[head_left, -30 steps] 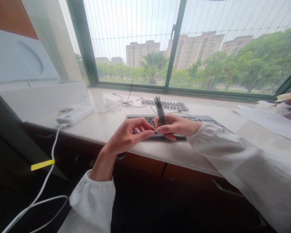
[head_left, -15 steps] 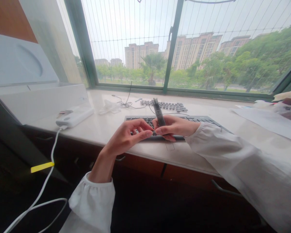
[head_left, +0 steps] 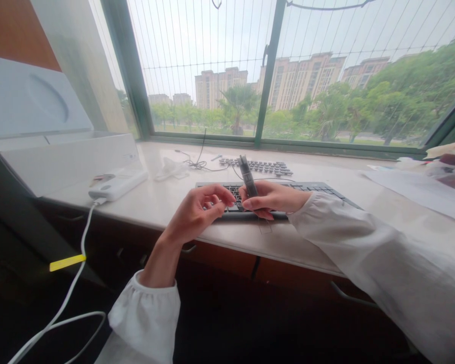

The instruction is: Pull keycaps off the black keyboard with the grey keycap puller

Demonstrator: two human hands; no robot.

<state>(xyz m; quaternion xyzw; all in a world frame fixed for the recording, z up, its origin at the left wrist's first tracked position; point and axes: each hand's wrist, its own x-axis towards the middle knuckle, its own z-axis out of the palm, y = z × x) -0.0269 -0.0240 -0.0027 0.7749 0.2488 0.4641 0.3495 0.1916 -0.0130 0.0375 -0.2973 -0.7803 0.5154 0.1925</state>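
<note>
Keycap puller (head_left: 247,175) is sitting upright in the right hand (head_left: 273,198) over the black keyboard (head_left: 326,191) — left hand (head_left: 195,215) is curling loosely beside it, holding nothing.

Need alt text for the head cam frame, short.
A person's right hand holds a slim dark translucent stick-shaped object tilted upright over a black keyboard on a pale windowsill desk; the left hand, fingers curled, sits just beside its lower end. A white power strip lies to the left.
</note>
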